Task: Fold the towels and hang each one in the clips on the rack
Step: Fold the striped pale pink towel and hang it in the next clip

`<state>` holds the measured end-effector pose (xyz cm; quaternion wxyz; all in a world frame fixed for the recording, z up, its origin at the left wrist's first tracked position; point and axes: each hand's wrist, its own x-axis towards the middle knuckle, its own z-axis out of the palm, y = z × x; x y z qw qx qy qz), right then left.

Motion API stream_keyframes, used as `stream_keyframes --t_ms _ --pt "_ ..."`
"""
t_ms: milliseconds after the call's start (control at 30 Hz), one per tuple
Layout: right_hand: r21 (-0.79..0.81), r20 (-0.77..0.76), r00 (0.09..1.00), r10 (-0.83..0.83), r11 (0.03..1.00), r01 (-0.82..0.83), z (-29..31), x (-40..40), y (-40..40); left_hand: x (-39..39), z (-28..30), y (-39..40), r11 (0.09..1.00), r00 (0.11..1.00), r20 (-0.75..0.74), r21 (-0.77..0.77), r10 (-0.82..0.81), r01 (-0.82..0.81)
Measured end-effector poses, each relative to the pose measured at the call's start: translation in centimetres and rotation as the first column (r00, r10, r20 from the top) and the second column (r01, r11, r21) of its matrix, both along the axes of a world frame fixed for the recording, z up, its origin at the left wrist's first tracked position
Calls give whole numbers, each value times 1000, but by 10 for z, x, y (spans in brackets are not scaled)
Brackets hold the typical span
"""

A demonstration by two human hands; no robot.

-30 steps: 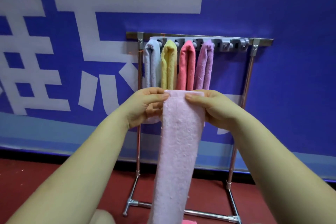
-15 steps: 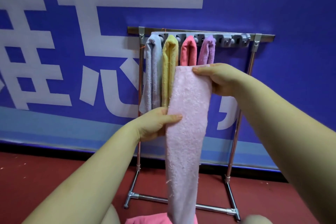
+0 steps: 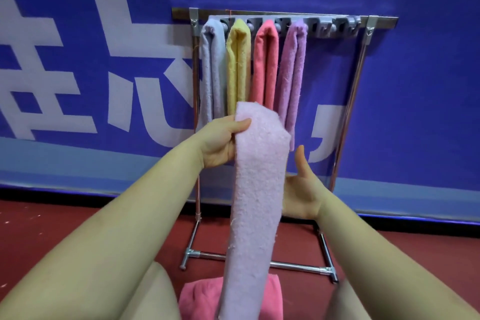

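My left hand (image 3: 220, 141) pinches the pale pink towel (image 3: 255, 189) near its top edge, thumb across the front at about 10 o'clock on the strip and the other fingers curled behind it. The towel hangs from that one pinch as a long narrow band in front of the rack (image 3: 348, 117), its lower end dropping to 6 o'clock over the bright pink towel (image 3: 272, 296) in my lap. I judge it light, soft and limp: it will sag wherever I do not hold it, and its fuzzy pile should not slip. To double it I would take it about midway down, then grip the fold itself for the clip.

At 3 o'clock of the strip my right hand (image 3: 302, 193) is spread, palm up, thumb raised, holding nothing; whether its fingers touch the back of the towel I cannot tell.

Behind, four folded towels hang side by side, and the free clips (image 3: 335, 30) sit at 1 o'clock.
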<state>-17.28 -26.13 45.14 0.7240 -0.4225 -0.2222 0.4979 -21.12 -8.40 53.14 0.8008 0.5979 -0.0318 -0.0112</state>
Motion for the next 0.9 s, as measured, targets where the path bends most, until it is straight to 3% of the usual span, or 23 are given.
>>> stream_keyframes --t_ms 133,233,433,600,800,900 --pt "-131 92 996 -21 991 33 -16 -11 -3 5 6 11 998 998 -25 10 64 -63" --pt "-97 210 978 9 995 11 -6 -15 -3 8 7 20 989 987 -77 64 142 -137" --pt "-43 234 972 -21 999 32 37 -13 -4 15 -9 31 970 948 -205 45 242 -238" --pt "-93 217 949 -229 963 254 70 1 1 14 -43 12 988 955 -270 -59 121 -142" --pt "-253 164 861 -482 823 509 73 35 0 14 -89 -13 999 953 -302 -28 -36 29" --pt "-327 169 833 -527 768 551 69 45 -7 8 -98 -16 995 972 -235 93 -18 41"
